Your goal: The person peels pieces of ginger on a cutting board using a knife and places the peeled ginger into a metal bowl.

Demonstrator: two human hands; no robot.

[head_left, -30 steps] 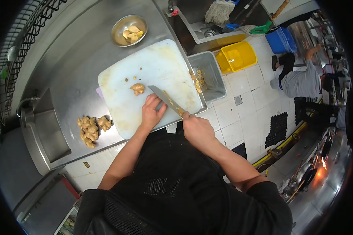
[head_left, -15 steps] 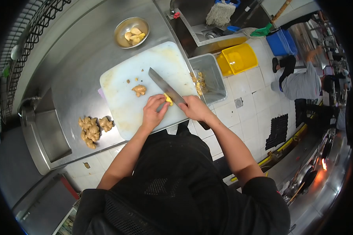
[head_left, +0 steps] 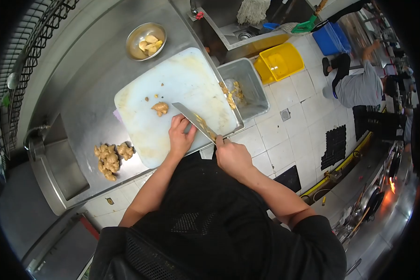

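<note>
My right hand [head_left: 234, 157] grips the handle of a large knife, and bits of ginger peel cling to its blade [head_left: 184, 110]. My left hand [head_left: 179, 136] is closed with curled fingers beside the blade, over the near edge of the white cutting board [head_left: 142, 140]; whatever lies between its fingertips is hidden. An unpeeled knob of ginger [head_left: 160, 109] rests on the board beyond my left hand, with small scraps around it. Peeled ginger pieces [head_left: 151, 45] lie in a metal bowl [head_left: 131, 43] behind the board.
Unpeeled ginger [head_left: 108, 161] is heaped on the steel counter [head_left: 93, 102] at left, near a small sink [head_left: 63, 161]. A grey bin [head_left: 256, 109] with peelings stands right of the board, a yellow bucket [head_left: 284, 60] beyond it. A co-worker [head_left: 359, 88] is at far right, near a flame.
My right hand has moved toward my body, drawing the knife back and turning it; peel now shows on the blade. The yellow ginger at my left fingertips has gone from sight. The view has shifted slightly.
</note>
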